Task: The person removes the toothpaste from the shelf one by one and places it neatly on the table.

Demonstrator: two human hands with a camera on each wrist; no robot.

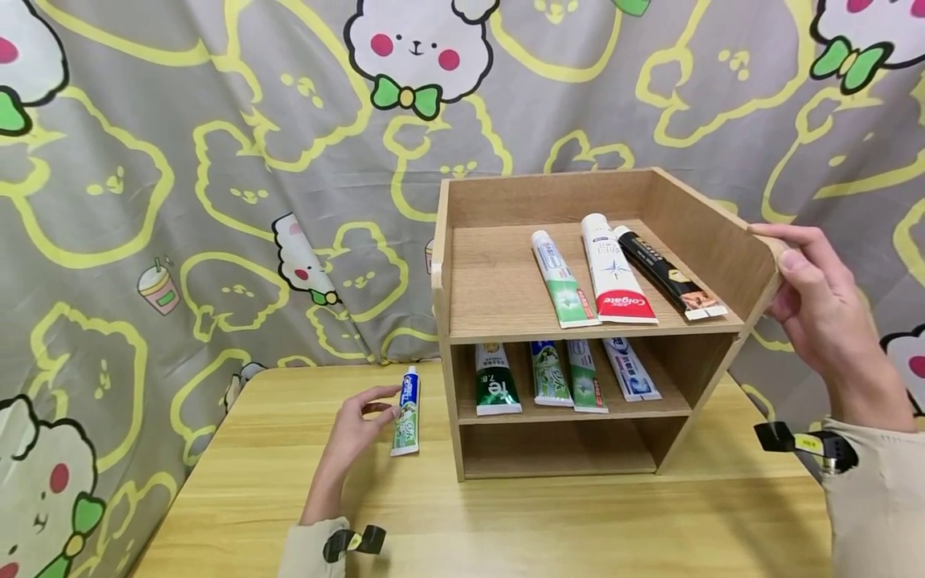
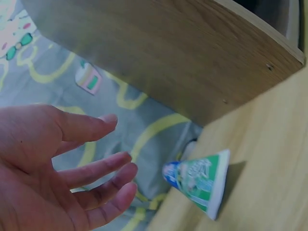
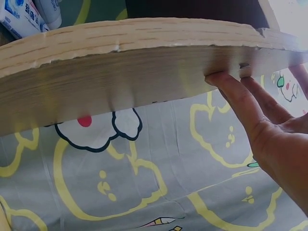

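In the head view, my left hand (image 1: 359,425) is beside a blue and green toothpaste tube (image 1: 407,421) lying on the table left of the wooden shelf (image 1: 549,329). The left wrist view shows that hand (image 2: 72,168) with spread, loosely bent fingers and a gap to the tube (image 2: 199,180). My right hand (image 1: 820,297) holds the upper front corner of the shelf's right side panel, with thumb and index finger at its edges. From the right wrist, fingers of the hand (image 3: 269,113) touch the panel's outer face (image 3: 144,77).
On the shelf's top level lie a white and green tube (image 1: 564,281), a white and red Colgate tube (image 1: 617,273) and a black tube (image 1: 668,273). Several tubes, including a dark green one (image 1: 496,381), lie on the middle level. Behind the table (image 1: 289,482) hangs a patterned curtain (image 1: 289,160).
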